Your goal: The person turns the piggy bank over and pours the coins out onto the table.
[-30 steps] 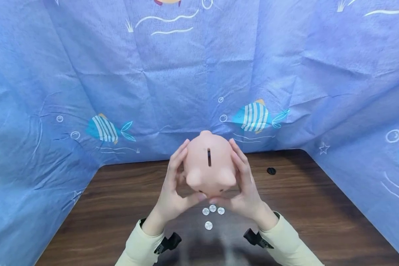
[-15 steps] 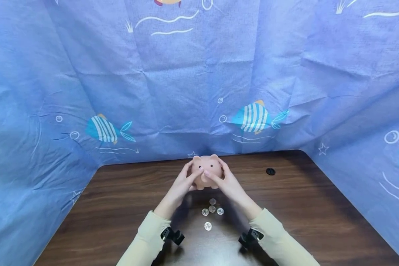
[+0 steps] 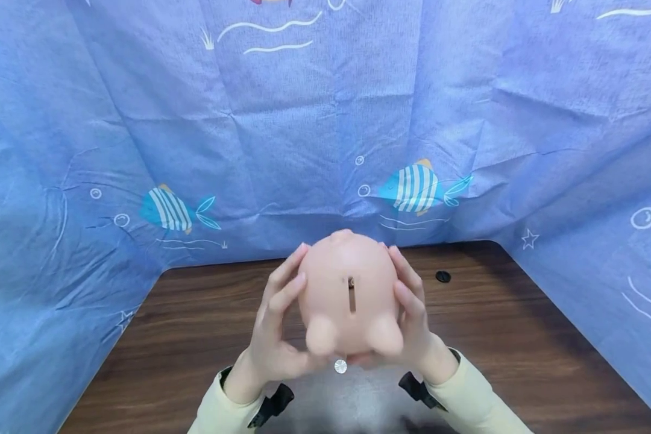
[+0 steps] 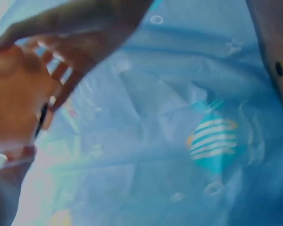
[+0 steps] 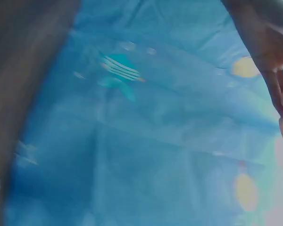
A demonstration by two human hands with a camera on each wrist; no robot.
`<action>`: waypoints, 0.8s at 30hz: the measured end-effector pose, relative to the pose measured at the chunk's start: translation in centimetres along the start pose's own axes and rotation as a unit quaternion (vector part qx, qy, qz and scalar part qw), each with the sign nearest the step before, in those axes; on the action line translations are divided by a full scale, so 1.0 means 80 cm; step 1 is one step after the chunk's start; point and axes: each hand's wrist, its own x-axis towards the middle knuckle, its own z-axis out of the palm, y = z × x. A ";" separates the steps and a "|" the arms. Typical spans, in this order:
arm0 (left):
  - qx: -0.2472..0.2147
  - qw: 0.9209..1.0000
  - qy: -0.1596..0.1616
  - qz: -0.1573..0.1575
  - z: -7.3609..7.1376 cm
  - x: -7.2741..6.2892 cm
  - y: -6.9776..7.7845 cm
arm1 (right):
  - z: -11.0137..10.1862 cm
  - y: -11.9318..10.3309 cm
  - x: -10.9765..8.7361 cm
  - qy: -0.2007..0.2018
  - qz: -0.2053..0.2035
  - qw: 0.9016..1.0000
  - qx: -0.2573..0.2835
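Observation:
A pink piggy bank [image 3: 352, 262] is held up above the table, its coin slot facing the head camera and its two ears at the near side. My left hand [image 3: 276, 328] grips its left side with spread, bent fingers. From the right, my right hand [image 3: 416, 325] holds it the same way; both thumbs are mostly hidden under the near end. One silvery coin [image 3: 340, 366] shows on the table just below the piggy bank. The left wrist view catches the piggy bank [image 4: 14, 99] blurred at its left edge; in the right wrist view, a hand [image 5: 269, 47] appears at the right.
A small round black plug [image 3: 442, 276] lies toward the back right of the brown wooden table [image 3: 184, 337]. Blue cloth [image 3: 282, 150] with printed fish hangs behind and at both sides.
The piggy bank was lowered with its face toward the camera half a second ago. Now it is raised closer and tipped, slot in view. Most of the several coins are now hidden behind it.

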 end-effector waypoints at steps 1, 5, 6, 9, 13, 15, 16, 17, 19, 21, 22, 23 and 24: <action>-0.010 0.999 0.006 -0.041 0.002 -0.003 -0.003 | 0.001 0.003 -0.007 -0.002 0.038 0.999 -0.004; -0.064 0.932 0.063 -0.350 0.012 -0.027 -0.034 | 0.011 0.020 -0.045 -0.046 0.355 0.934 0.016; -0.072 0.898 0.073 -0.428 0.013 -0.034 -0.044 | 0.015 0.025 -0.053 -0.055 0.438 0.897 0.028; -0.087 0.796 0.080 -0.593 0.014 -0.054 -0.074 | 0.027 0.039 -0.073 -0.072 0.606 0.790 0.053; -0.109 0.749 0.070 -0.650 0.013 -0.065 -0.090 | 0.031 0.048 -0.081 -0.093 0.653 0.749 0.056; -0.098 0.775 0.069 -0.620 0.011 -0.058 -0.082 | 0.026 0.042 -0.072 -0.100 0.629 0.770 0.048; -0.091 0.796 0.069 -0.595 0.009 -0.052 -0.075 | 0.022 0.037 -0.065 -0.099 0.608 0.786 0.044; -0.089 0.823 0.070 -0.556 0.007 -0.045 -0.066 | 0.018 0.030 -0.056 -0.097 0.574 0.812 0.041; -0.092 0.892 0.061 -0.439 0.003 -0.031 -0.045 | 0.010 0.016 -0.038 -0.088 0.457 0.885 0.030; -0.083 0.956 0.037 -0.278 -0.001 -0.018 -0.027 | 0.003 0.006 -0.023 -0.065 0.287 0.955 0.018; -0.084 0.977 0.021 -0.193 -0.002 -0.013 -0.020 | 0.002 0.003 -0.017 -0.047 0.197 0.979 0.017; -0.078 0.990 0.005 -0.113 -0.002 -0.008 -0.015 | 0.001 0.002 -0.013 -0.031 0.113 0.993 0.016; -0.065 0.997 -0.006 -0.049 -0.002 -0.005 -0.011 | 0.001 0.002 -0.011 -0.016 0.045 0.999 0.012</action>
